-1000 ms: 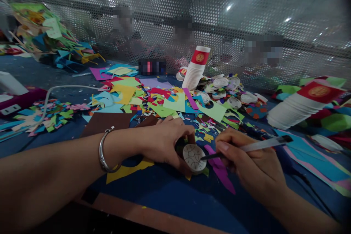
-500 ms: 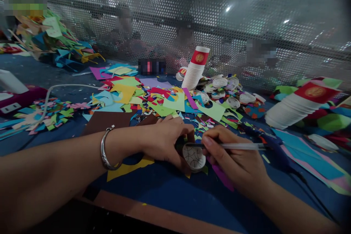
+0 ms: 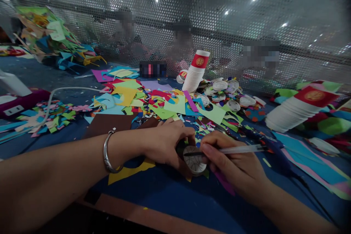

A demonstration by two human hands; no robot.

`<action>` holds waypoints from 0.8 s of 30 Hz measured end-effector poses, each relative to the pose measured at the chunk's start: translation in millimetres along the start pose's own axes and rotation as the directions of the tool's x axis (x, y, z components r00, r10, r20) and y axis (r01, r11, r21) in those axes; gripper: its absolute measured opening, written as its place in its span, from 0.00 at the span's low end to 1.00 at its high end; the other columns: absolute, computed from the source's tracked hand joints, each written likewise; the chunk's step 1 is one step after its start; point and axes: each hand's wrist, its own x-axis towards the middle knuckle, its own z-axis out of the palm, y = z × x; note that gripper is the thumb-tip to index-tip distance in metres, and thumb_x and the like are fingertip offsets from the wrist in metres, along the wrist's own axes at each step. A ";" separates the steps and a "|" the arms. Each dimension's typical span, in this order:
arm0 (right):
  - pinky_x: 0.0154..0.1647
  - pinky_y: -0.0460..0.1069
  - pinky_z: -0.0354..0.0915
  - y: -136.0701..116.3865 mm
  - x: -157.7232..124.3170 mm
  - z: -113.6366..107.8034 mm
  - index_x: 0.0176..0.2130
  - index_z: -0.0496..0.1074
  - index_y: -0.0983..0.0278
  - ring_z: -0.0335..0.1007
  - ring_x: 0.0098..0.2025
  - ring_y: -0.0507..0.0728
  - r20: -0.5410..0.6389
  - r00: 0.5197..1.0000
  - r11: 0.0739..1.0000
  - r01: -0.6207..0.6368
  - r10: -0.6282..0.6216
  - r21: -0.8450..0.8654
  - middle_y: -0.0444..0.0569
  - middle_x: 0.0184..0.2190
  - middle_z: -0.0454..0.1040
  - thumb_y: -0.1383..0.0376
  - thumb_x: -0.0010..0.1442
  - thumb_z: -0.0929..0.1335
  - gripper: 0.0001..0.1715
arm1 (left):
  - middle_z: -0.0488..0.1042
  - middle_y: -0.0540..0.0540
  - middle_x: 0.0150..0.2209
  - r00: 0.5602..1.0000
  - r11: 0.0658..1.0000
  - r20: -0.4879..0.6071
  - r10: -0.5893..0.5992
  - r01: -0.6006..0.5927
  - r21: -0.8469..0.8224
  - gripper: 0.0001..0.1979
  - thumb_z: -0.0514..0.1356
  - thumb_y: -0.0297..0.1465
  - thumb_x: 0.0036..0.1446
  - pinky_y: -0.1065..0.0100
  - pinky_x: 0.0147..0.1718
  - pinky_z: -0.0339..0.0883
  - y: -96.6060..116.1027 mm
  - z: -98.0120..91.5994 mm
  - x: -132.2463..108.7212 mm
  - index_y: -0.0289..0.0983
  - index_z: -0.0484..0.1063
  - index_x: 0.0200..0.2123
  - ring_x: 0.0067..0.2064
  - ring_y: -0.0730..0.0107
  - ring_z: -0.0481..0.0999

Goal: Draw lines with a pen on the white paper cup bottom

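My left hand (image 3: 174, 146), with a silver bangle on its wrist, curls its fingers and thumb round a small paper cup piece (image 3: 196, 164). Its round white face is turned up toward me and bears dark curved drawn lines; the rest of it is mostly hidden behind my fingers. My right hand (image 3: 227, 164) pinches a pen (image 3: 241, 149) with a clear barrel. The pen's dark tip end lies over the white face, and I cannot tell whether it touches. Beneath my right hand lies a purple paper strip (image 3: 225, 182), and a yellow paper offcut (image 3: 130, 173) is under my left wrist.
Beyond my hands spread coloured paper scraps (image 3: 175, 104). A tilted paper cup stack (image 3: 192, 80) stands behind them, and another cup stack (image 3: 290, 113) leans at the right. A dark blue tool (image 3: 282, 157) with a cord lies right; a purple power strip (image 3: 24, 106) sits left.
The pen's tip end has shifted slightly down and across the white face, and my right hand has tilted a little. My left hand keeps its hold on the cup piece.
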 end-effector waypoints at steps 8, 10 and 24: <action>0.29 0.47 0.60 0.7 2.9 -4.5 0.38 0.68 0.60 0.64 0.27 0.50 -0.026 0.983 0.935 0.165 -0.182 -0.314 0.40 0.28 0.68 0.64 0.72 0.62 0.09 | 0.65 0.47 0.43 1.000 1.000 0.007 0.021 -0.021 -0.002 0.30 0.72 0.47 0.38 0.57 0.46 0.58 -2.1 -0.7 0.9 0.45 0.72 0.45 0.49 0.54 0.62; 0.29 0.48 0.60 0.7 2.3 -6.9 0.38 0.68 0.60 0.65 0.27 0.51 -0.025 0.980 0.907 0.174 -0.198 -0.383 0.41 0.28 0.70 0.64 0.72 0.61 0.09 | 0.65 0.46 0.44 1.000 1.000 0.021 0.003 -0.003 0.009 0.31 0.72 0.47 0.38 0.57 0.46 0.59 -0.9 -2.0 0.7 0.45 0.72 0.46 0.50 0.53 0.62; 0.22 0.49 0.53 -20.3 7.1 -21.7 0.29 0.62 0.58 0.60 0.20 0.51 0.072 0.996 0.874 0.089 -0.061 -0.479 0.38 0.19 0.62 0.60 0.72 0.59 0.18 | 0.66 0.46 0.47 0.999 1.000 0.034 0.001 -0.002 0.024 0.32 0.73 0.48 0.39 0.56 0.49 0.60 -0.2 -3.1 0.3 0.45 0.72 0.47 0.53 0.51 0.62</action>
